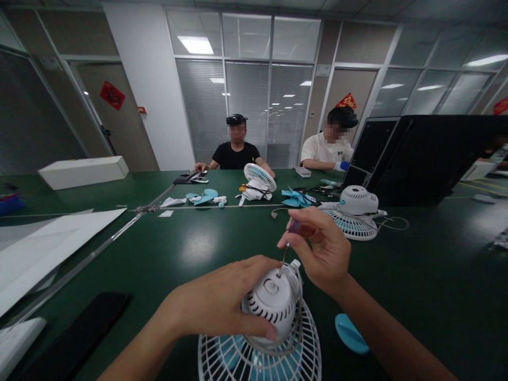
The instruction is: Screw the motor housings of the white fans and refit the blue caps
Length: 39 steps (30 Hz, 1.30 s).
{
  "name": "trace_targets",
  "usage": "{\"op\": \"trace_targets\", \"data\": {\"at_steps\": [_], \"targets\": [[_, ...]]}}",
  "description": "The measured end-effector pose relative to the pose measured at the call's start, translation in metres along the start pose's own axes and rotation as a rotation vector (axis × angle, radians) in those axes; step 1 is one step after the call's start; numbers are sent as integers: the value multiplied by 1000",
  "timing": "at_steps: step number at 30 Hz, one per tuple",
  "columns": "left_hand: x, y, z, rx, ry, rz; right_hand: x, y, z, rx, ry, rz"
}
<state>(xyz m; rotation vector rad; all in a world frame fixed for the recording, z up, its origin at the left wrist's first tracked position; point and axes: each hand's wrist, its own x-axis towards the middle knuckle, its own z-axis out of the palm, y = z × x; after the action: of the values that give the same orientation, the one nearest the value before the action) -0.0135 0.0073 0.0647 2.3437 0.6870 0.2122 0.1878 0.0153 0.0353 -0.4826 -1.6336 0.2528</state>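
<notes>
A white electric fan [273,296] lies on its grille, motor housing up, on the green table right in front of me. My left hand [222,296] wraps round the housing from the left, thumb at the front and fingers behind. Above it, my right hand [317,243] pinches the purple handle of a screwdriver [294,226] between thumb and fingers. The thin shaft points down, and its tip meets the back of the housing near a hole. A cable loops round the housing. Beside my right forearm rests a light blue plastic piece [351,333].
Another white fan [357,211] lies face down at the right, before a large black monitor [428,159]. Across the table are a third fan [257,182], blue blades [204,197] and two seated people. At the left are a black flat object [79,333] and white sheets [47,254].
</notes>
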Motion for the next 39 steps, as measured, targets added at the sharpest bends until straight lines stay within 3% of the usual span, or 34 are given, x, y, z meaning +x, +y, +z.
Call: {"op": "trace_targets", "data": {"at_steps": [6, 12, 21, 25, 31, 35, 39], "targets": [[0, 0, 0, 12, -8, -2, 2, -3, -5, -10, -100, 32], [0, -5, 2, 5, 7, 75, 3, -6, -5, -106, -61, 5], [27, -12, 20, -150, 352, 176, 5, -15, -8, -26, -73, 48], [27, -12, 22, -193, 339, 146, 6, -15, -7, -96, -11, 40], [25, -10, 22, -189, 341, 134, 7, -21, -12, -2, -71, 76], [26, -8, 23, -154, 338, 137, 9, -22, -14, -137, -22, 25], [26, -8, 24, -115, 353, 118, 14, -25, -17, -195, -199, -32]]}}
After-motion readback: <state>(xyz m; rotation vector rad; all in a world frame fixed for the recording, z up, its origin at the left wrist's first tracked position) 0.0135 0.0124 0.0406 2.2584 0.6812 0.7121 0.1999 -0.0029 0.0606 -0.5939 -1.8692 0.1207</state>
